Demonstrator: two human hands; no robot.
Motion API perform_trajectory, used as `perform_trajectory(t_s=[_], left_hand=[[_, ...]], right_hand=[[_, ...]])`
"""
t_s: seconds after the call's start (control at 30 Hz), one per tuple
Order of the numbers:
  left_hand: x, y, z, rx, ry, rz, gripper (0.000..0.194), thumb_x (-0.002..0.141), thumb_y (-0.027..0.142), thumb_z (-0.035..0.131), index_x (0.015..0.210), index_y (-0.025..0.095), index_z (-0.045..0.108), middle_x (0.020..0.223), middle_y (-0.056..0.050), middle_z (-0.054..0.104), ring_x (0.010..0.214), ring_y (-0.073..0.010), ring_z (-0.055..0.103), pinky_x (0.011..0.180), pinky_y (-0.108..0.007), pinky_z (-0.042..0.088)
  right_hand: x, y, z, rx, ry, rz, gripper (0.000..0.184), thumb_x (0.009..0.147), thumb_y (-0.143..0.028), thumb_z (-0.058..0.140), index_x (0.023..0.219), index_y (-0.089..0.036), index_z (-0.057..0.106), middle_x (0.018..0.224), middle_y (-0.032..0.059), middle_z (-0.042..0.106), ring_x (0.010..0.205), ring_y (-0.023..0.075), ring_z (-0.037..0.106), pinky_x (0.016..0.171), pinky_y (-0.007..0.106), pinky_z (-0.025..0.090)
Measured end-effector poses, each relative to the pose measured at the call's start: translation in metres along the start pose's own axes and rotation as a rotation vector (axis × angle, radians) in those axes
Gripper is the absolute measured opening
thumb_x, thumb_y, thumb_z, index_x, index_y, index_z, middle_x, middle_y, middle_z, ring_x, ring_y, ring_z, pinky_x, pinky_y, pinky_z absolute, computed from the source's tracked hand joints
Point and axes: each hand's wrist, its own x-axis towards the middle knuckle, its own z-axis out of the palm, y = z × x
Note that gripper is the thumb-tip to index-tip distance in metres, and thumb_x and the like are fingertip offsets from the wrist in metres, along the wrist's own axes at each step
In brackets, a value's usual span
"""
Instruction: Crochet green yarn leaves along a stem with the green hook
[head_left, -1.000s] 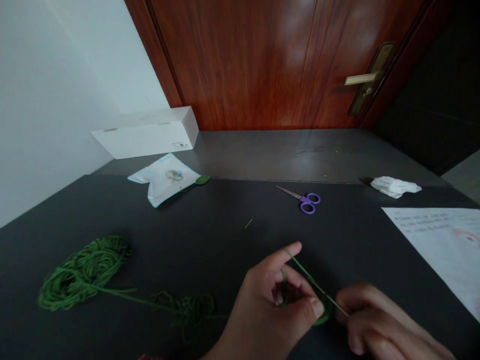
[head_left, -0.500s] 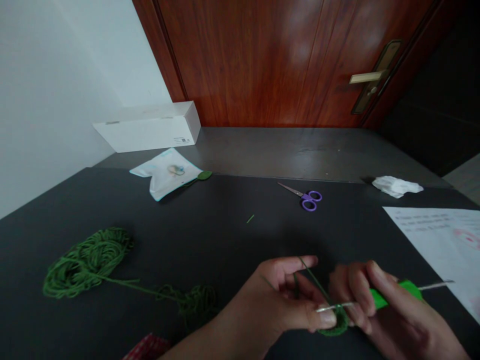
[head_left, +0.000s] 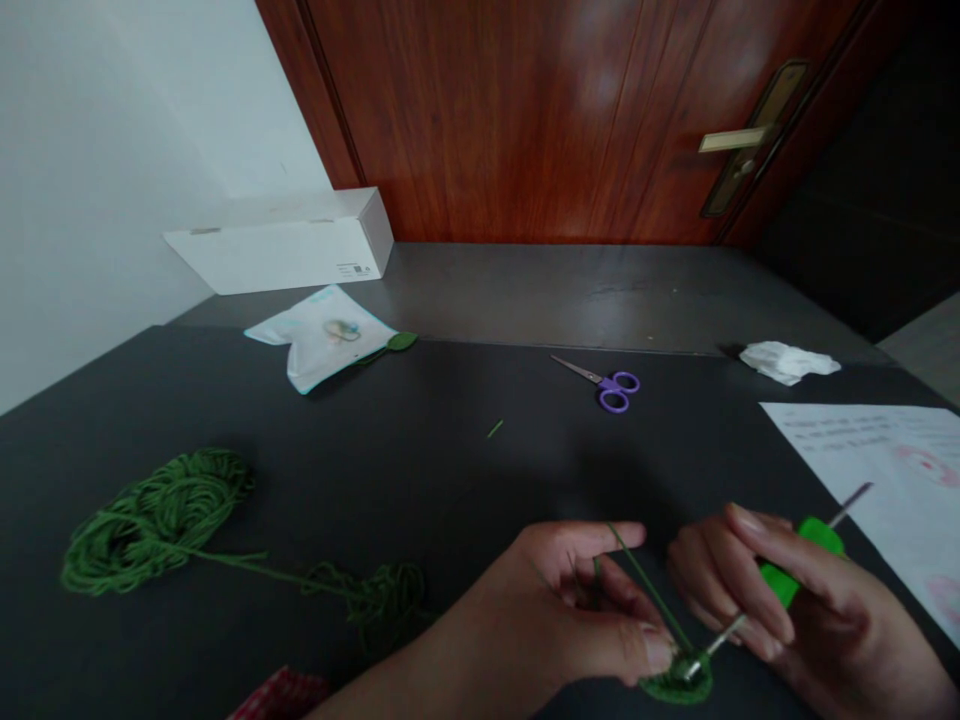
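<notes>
Between the thumb and fingers of my left hand [head_left: 577, 610] is a small round piece of green crochet [head_left: 681, 686], pinched at its upper edge. A strand of green yarn [head_left: 649, 585] runs taut from my raised left index finger down to that piece. My right hand [head_left: 795, 600] grips a crochet hook [head_left: 819, 538] by its bright green handle, fingers wrapped round it. The hook's metal tip sits at the crochet piece, pointing down to the left; whether it passes through a stitch is hard to make out. Part of the piece hides behind my left thumb.
At the left lies a green yarn skein [head_left: 161, 520], its strand leading to a loose tangle [head_left: 386, 600]. Purple-handled scissors [head_left: 611, 387] and a yarn snippet [head_left: 495, 429] lie ahead. Farther off are a plastic packet [head_left: 307, 345], white box [head_left: 285, 255], crumpled tissue [head_left: 789, 362] and printed sheet [head_left: 840, 430].
The hook has swung from nearly level to a slant, its tip now lower at the crochet piece. The crochet piece sits slightly lower and lies flatter. The whole view has shifted a little.
</notes>
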Motion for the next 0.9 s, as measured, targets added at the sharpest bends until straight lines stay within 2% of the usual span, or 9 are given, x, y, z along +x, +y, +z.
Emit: perform_trajectory(t_s=[0.1, 0.23, 0.6, 0.9], left_hand=[[-0.002, 0.001, 0.001, 0.003, 0.022, -0.007, 0.073, 0.055, 0.022, 0.086, 0.122, 0.012, 0.059, 0.075, 0.002, 0.063, 0.066, -0.0093, 0.056, 0.071, -0.029, 0.043], [-0.003, 0.004, 0.002, 0.008, 0.041, -0.021, 0.073, 0.055, 0.023, 0.086, 0.121, 0.012, 0.060, 0.075, 0.002, 0.063, 0.065, -0.0091, 0.056, 0.071, -0.029, 0.044], [0.003, -0.001, -0.004, 0.060, -0.035, -0.021, 0.075, 0.055, 0.022, 0.085, 0.124, 0.015, 0.058, 0.075, 0.001, 0.063, 0.064, -0.0104, 0.056, 0.065, -0.027, 0.045], [0.001, 0.003, -0.001, 0.068, -0.018, -0.037, 0.076, 0.053, 0.024, 0.086, 0.125, 0.015, 0.059, 0.076, 0.002, 0.063, 0.064, -0.0093, 0.055, 0.067, -0.027, 0.044]], right_hand=[[-0.001, -0.002, -0.004, -0.096, -0.028, -0.065, 0.050, 0.096, -0.040, 0.038, 0.056, -0.024, 0.064, 0.048, -0.0003, 0.050, 0.053, 0.0167, 0.043, 0.056, 0.031, 0.037], [-0.001, -0.004, -0.007, -0.155, -0.059, -0.124, 0.046, 0.094, -0.041, 0.045, 0.058, -0.024, 0.069, 0.049, -0.0003, 0.052, 0.055, 0.0168, 0.046, 0.057, 0.030, 0.037], [-0.002, -0.007, -0.010, -0.145, -0.078, -0.110, 0.044, 0.092, -0.039, 0.046, 0.060, -0.025, 0.074, 0.049, 0.0011, 0.056, 0.055, 0.0174, 0.050, 0.058, 0.032, 0.037], [-0.002, -0.004, -0.014, -0.134, -0.096, -0.103, 0.045, 0.093, -0.039, 0.044, 0.061, -0.027, 0.074, 0.049, 0.0010, 0.056, 0.056, 0.0185, 0.050, 0.060, 0.033, 0.038]])
